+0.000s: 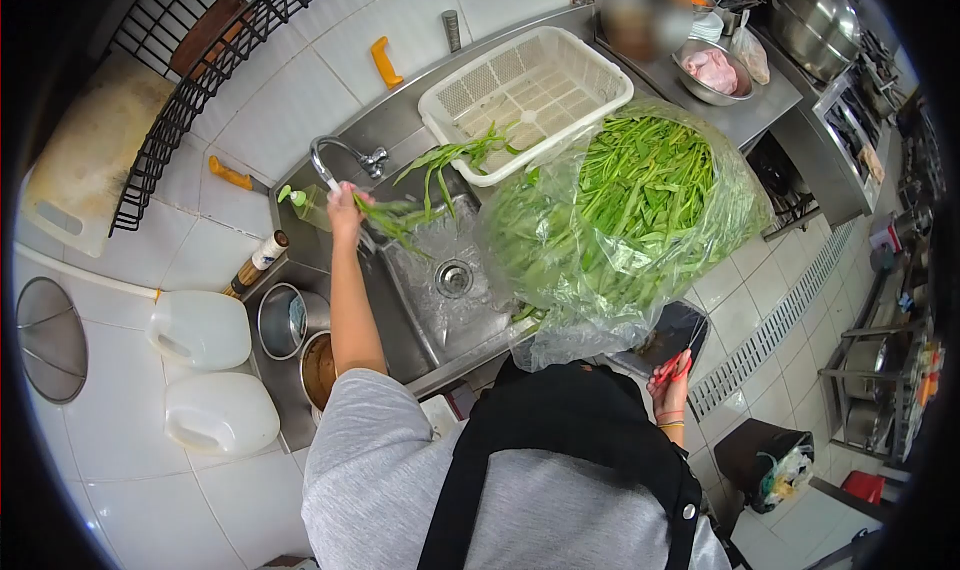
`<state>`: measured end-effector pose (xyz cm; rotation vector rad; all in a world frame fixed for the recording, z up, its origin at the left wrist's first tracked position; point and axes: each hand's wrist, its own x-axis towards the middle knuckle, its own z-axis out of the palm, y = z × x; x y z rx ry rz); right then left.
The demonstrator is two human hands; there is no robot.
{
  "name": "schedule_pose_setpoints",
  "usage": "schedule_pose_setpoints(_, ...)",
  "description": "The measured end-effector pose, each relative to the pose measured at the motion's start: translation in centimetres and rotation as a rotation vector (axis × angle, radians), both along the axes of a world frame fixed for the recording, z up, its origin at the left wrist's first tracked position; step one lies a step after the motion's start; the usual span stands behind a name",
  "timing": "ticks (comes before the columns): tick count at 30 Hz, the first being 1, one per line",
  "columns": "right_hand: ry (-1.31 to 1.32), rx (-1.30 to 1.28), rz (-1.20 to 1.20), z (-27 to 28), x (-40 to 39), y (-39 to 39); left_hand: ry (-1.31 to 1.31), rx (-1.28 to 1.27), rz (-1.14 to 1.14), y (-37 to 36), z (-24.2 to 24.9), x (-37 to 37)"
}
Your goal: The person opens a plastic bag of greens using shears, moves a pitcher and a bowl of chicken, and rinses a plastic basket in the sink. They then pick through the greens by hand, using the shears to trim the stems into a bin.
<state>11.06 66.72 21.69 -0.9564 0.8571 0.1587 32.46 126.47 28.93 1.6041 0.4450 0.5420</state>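
My left hand point(346, 210) is closed on a few stems of leafy greens point(398, 226) under the curved faucet point(340, 148). Water splashes in the metal sink point(412, 288) below, around its drain. At the lower right, my right hand point(670, 390) grips a pair of red-handled scissors point(676, 366), beside a dark tub point(662, 336). A big clear plastic bag point(548, 332) full of long green stalks point(648, 185) rests over the sink's right edge. Behind it stands a white plastic basket point(545, 110), with a few loose greens point(465, 157) hanging over its near left rim.
Metal pots point(281, 321) and white plastic jugs point(222, 410) stand left of the sink. A green-topped pump bottle point(312, 206) is near the faucet. Raw meat lies in a metal bowl point(714, 95) at upper right. A floor drain grate point(770, 322) and dark bin point(745, 450) are on the right.
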Motion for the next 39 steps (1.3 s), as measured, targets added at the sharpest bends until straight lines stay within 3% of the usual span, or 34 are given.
schedule_pose_setpoints(1, 0.001, 0.001, -0.002, 0.0, 0.0, 0.0, 0.038, -0.068, -0.001, -0.6, 0.0, 0.1)
schedule_pose_setpoints(2, 0.005, 0.006, 0.003, 0.0, 0.0, 0.0, 0.138, 0.019, 0.050, -1.5, 0.9, 0.2)
schedule_pose_setpoints(5, 0.011, 0.005, 0.002, -0.1, 0.0, -0.1, 0.033, 0.114, -0.072, 2.7, -7.1, 2.5)
schedule_pose_setpoints(6, 0.011, -0.003, -0.005, 0.0, -0.1, -0.1, 0.193, 0.029, -0.020, 1.7, -6.8, 2.1)
schedule_pose_setpoints(10, -0.001, -0.023, -0.025, 0.1, -0.6, -0.3, 0.350, -0.089, -0.017, 0.0, -11.2, 0.5)
schedule_pose_setpoints(13, 0.003, -0.043, -0.020, 0.2, -1.3, -0.5, 0.234, -0.266, -0.049, -3.4, -6.9, -1.2)
schedule_pose_setpoints(15, 0.046, -0.069, -0.034, 0.3, -1.6, -0.7, 0.351, 0.076, -0.074, -4.0, -4.0, -0.9)
schedule_pose_setpoints(16, 0.046, -0.070, -0.040, 0.3, -1.8, -0.8, 0.203, 0.231, -0.091, -1.6, -5.8, 1.1)
schedule_pose_setpoints(18, 0.043, -0.051, -0.094, 0.1, -2.2, -0.8, 0.108, 0.677, 0.067, -4.8, -1.5, 2.9)
schedule_pose_setpoints(21, 0.022, -0.057, -0.087, 0.0, -2.4, -0.7, 0.004, 0.685, 0.059, -7.0, -1.6, 6.9)
schedule_pose_setpoints(23, 0.007, -0.062, -0.076, 0.1, -2.5, -0.5, 0.094, 1.036, 0.039, -7.4, -3.3, 9.1)
schedule_pose_setpoints(24, -0.007, -0.069, -0.067, 0.2, -2.4, -0.4, 0.084, 1.038, 0.035, -8.0, -1.6, 9.6)
schedule_pose_setpoints(26, -0.019, -0.086, -0.067, 0.1, -2.6, -0.5, 0.454, 0.860, -0.443, -9.0, 2.7, 10.7)
schedule_pose_setpoints(29, -0.019, -0.108, -0.079, -0.4, -3.3, -0.9, 0.409, 0.916, -0.404, -11.8, 6.9, 12.7)
schedule_pose_setpoints(30, -0.020, -0.109, -0.092, -0.6, -3.6, -1.0, 0.379, 1.029, -0.558, -12.4, 7.8, 13.3)
schedule_pose_setpoints(31, -0.017, -0.110, -0.095, -0.6, -3.8, -1.0, 0.379, 1.027, -0.562, -13.1, 8.4, 13.7)
schedule_pose_setpoints(33, 0.002, -0.117, -0.123, -0.4, -4.0, -1.1, 0.999, 1.096, -0.779, -15.9, 11.2, 13.8)
schedule_pose_setpoints(34, 0.002, -0.118, -0.134, -0.3, -4.1, -1.2, 1.043, 1.284, -0.855, -16.4, 12.0, 15.2)
schedule_pose_setpoints(35, -0.003, -0.117, -0.144, -0.2, -4.3, -1.2, 1.035, 1.293, -0.865, -16.9, 12.9, 15.5)
schedule_pose_setpoints(37, -0.001, -0.117, -0.170, -0.1, -4.7, -1.4, 0.624, 1.312, -0.558, -18.1, 14.4, 15.9)
schedule_pose_setpoints(39, 0.029, -0.127, -0.135, -0.3, -4.9, -1.6, 0.611, 1.292, -0.514, -19.8, 14.3, 17.2)
